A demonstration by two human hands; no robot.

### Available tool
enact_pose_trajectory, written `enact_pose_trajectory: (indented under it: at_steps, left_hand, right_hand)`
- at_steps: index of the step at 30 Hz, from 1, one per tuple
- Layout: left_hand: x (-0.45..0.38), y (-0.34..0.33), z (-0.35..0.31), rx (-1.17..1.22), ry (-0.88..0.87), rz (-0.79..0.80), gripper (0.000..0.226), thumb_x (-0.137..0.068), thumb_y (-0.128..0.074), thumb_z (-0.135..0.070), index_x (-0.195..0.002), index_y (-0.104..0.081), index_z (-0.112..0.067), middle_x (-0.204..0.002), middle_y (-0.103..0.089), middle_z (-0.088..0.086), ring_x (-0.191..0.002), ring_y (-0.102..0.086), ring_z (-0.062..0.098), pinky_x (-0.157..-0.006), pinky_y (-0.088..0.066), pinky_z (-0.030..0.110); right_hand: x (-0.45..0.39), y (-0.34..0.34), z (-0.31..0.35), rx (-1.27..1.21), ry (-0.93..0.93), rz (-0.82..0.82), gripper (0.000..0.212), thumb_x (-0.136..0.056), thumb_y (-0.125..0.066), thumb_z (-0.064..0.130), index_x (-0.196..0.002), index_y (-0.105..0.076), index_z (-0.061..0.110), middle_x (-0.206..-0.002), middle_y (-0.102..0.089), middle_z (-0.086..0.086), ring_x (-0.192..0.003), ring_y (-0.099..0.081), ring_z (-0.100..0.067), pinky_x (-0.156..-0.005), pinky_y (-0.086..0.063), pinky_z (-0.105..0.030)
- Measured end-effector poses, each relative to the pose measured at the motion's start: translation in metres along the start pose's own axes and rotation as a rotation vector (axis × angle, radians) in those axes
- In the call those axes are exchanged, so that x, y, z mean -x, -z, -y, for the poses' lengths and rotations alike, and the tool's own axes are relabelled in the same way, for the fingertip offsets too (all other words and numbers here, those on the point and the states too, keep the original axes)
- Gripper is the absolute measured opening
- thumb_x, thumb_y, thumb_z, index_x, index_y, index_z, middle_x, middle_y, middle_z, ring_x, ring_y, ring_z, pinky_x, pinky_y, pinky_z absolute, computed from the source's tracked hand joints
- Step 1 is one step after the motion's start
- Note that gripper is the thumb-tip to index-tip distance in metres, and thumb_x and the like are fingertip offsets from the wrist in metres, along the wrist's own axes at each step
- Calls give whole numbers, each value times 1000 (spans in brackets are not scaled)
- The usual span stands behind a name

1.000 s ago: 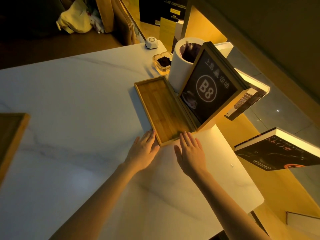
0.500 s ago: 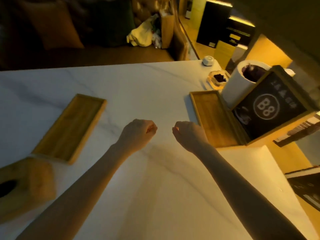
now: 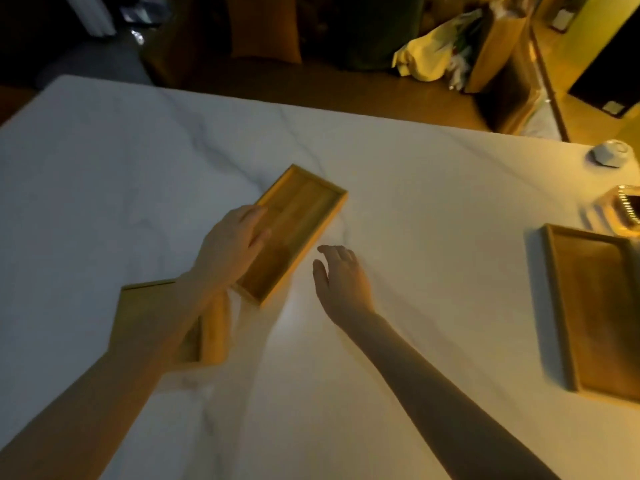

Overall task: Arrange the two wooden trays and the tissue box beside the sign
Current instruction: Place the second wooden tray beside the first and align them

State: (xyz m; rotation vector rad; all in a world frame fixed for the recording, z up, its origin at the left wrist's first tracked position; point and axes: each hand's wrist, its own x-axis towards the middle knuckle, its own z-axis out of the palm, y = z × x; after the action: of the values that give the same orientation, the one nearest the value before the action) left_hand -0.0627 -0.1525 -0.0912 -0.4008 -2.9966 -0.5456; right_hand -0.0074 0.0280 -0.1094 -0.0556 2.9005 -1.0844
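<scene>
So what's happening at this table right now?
A person is tidying a white marble table. Their left hand rests on the near edge of a wooden tray in the middle, while the right hand hovers open beside it. A second tray already lies at the right edge. A wooden tissue box sits under the left forearm, not yet moved.

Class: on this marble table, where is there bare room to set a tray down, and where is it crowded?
Bare: the stretch between the right hand and the right-edge tray, and the far-left table. Crowded: around the left hand, resting on the middle tray, with the wooden box under that forearm.
</scene>
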Motion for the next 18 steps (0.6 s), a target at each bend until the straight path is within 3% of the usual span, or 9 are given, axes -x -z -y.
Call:
enact_pose_trajectory:
  at_steps: [4, 6, 8, 11, 14, 16, 18]
  left_hand:
    - [-8, -13, 43, -193, 82, 144, 52, -92, -40, -31, -137, -27, -8, -148, -30, 15, -136, -29, 30, -109, -28, 47]
    - [-12, -22, 59, -257, 159, 275, 54, -92, -37, -34, -139, -23, -9, -152, -22, 13, -139, -21, 30, -111, -23, 49]
    - [-17, -29, 71, -249, 244, 380, 52, -92, -39, -34, -135, -29, -6, -148, -26, 18, -136, -26, 34, -108, -27, 50]
    - [-24, -34, 77, 29, 435, 382, 32, -88, -46, -27, -101, -53, 1, -119, -48, 23, -100, -50, 32, -86, -41, 43]
    - [-30, -39, 73, 226, 583, 329, 24, -87, -48, -21, -73, -52, -2, -111, -48, 25, -86, -51, 34, -77, -43, 42]
    - [-33, -40, 68, 296, 631, 299, 26, -87, -47, -16, -66, -51, 0, -96, -50, 26, -72, -51, 31, -66, -44, 39]
    - [-36, -38, 63, 327, 634, 307, 25, -87, -46, -12, -73, -58, 5, -80, -51, 21, -58, -45, 23, -54, -37, 30]
  right_hand:
    - [-11, -37, -7, 138, -52, 99, 55, -95, -30, 36, -141, -16, 10, -153, -19, -8, -141, -12, -25, -114, -10, -37]
    - [-12, -51, -14, 225, -79, 156, 61, -94, -24, 45, -142, -6, 13, -156, -1, -7, -142, 3, -24, -110, 4, -36]
    - [-13, -63, -17, 237, -119, 228, 65, -93, -20, 50, -142, -1, 12, -155, 8, -7, -141, 12, -23, -108, 10, -36]
    - [-13, -75, -17, 149, -138, 315, 68, -91, -17, 53, -142, 3, 13, -155, 11, -4, -139, 17, -18, -107, 16, -35]
    - [-14, -80, -16, 72, -140, 342, 68, -90, -16, 55, -142, 6, 17, -155, 13, 0, -138, 20, -14, -107, 19, -36]
    - [-18, -83, -14, -40, -183, 356, 68, -90, -20, 53, -142, 5, 18, -155, 13, 0, -138, 20, -13, -107, 19, -36]
    - [-24, -81, -11, -171, -229, 353, 68, -88, -26, 50, -143, 2, 21, -155, 11, 0, -140, 18, -13, -109, 17, -37]
